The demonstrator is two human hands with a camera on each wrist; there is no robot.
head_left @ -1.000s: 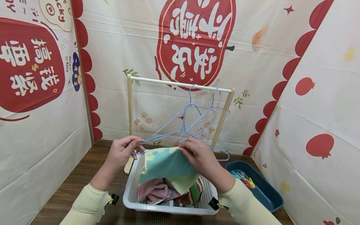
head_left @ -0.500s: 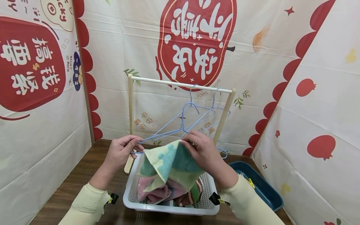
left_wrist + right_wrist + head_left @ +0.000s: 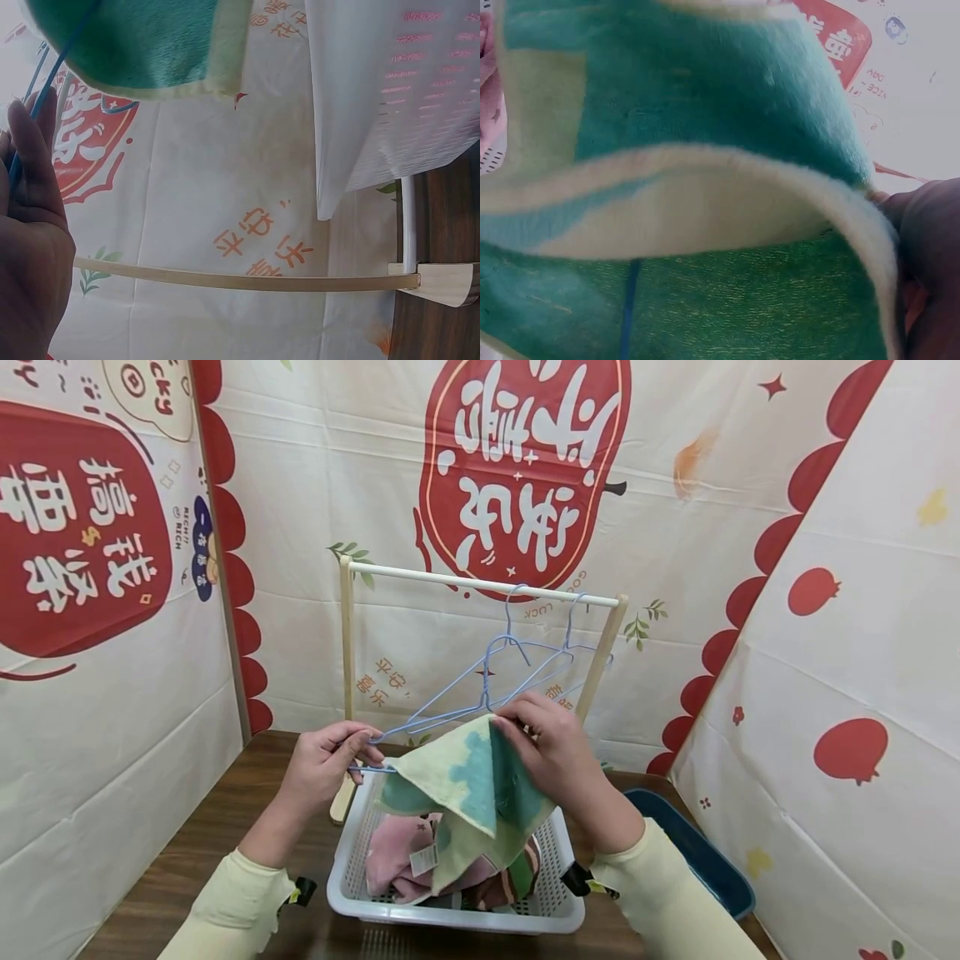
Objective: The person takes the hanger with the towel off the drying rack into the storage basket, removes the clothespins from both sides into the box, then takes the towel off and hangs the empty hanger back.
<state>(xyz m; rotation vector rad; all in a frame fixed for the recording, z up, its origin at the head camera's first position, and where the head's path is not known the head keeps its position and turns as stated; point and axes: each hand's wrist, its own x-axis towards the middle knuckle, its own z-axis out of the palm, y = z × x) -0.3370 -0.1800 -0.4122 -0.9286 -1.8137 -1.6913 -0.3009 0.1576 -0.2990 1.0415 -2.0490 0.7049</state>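
In the head view my left hand (image 3: 326, 772) grips the left end of a blue wire clothes hanger (image 3: 486, 681), whose hook points up. A green and cream towel (image 3: 457, 768) hangs over the hanger's lower bar, folded and pointed at its bottom corners. The fingers of my right hand (image 3: 551, 743) pinch the towel's upper edge, hiding the hanger's right side. In the left wrist view, the blue wire passes between the fingers of my left hand (image 3: 34, 217). The towel (image 3: 727, 300) fills most of the right wrist view, with my right hand (image 3: 934, 255) at its edge.
Below my hands stands a white plastic basket (image 3: 450, 920) holding a pink cloth (image 3: 390, 856) and a striped brown cloth (image 3: 521, 877). Behind is a wooden rack with a white rail (image 3: 450, 579), bearing blue hangers (image 3: 567, 627). A dark blue tray (image 3: 720, 877) sits right, partly behind my sleeve.
My right hand has moved up and to the right, raising the towel's edge and folding it over. More pink cloth shows below. My right sleeve now hides the tray's clothespins. The left hand stays.
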